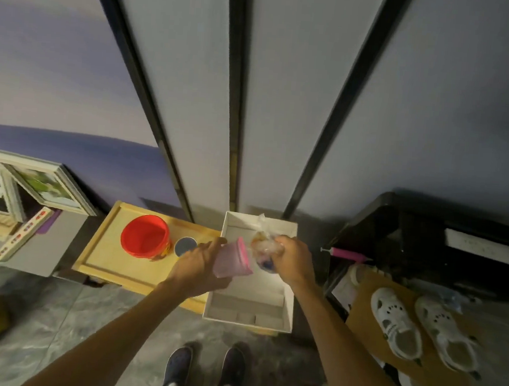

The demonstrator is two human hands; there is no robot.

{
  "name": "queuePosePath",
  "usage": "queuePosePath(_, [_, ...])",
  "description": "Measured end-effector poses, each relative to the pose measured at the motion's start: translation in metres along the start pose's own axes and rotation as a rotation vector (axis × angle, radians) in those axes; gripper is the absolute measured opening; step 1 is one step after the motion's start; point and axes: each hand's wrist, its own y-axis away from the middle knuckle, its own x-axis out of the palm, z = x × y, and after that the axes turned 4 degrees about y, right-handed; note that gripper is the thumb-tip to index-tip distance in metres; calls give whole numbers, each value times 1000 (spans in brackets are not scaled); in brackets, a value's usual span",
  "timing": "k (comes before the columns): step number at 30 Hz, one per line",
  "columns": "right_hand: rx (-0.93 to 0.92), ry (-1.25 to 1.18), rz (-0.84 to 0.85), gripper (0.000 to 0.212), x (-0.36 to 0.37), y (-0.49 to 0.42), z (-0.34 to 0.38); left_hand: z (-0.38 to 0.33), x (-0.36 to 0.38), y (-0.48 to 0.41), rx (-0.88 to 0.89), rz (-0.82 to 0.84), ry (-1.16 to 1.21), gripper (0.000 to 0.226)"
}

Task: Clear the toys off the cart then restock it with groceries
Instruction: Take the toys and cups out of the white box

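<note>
Left arm: bare, stretched forward from lower left, wrist straight.
Left hand [200, 263]: back up, fingers curled round a pink cup [233, 260] held tilted on its side.
Right arm: bare, reaching in from lower right, wrist slightly bent.
Right hand [295, 261]: knuckles up, clenched on a clear plastic bag [265, 248].
Spacing: hands level, close together, not touching.
</note>
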Motion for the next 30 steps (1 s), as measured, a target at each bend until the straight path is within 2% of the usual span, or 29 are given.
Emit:
queuePosePath(8, [-208,-129,-55,21,-49,-9,95,21,-97,45,-92,-286,43,89])
queuePosePath(14, [-412,-126,-49,22,-29,-11,203,69,-159,99,-178,-465,114,92])
queuePosePath(19, [-587,-83,-20,19,11,12,306,138,-203,160,-287,-585,120,90])
queuePosePath(23, [-703,-45,44,17,59,32,381,184,-237,222,-307,-684,122,74])
queuePosePath(27, [-795,-49,138,30,117,56,458,237,-264,287,-425,-793,122,58])
queuePosePath(30, [-853,-68,203,34,162,77,517,281,-278,330,-517,-831,148,60])
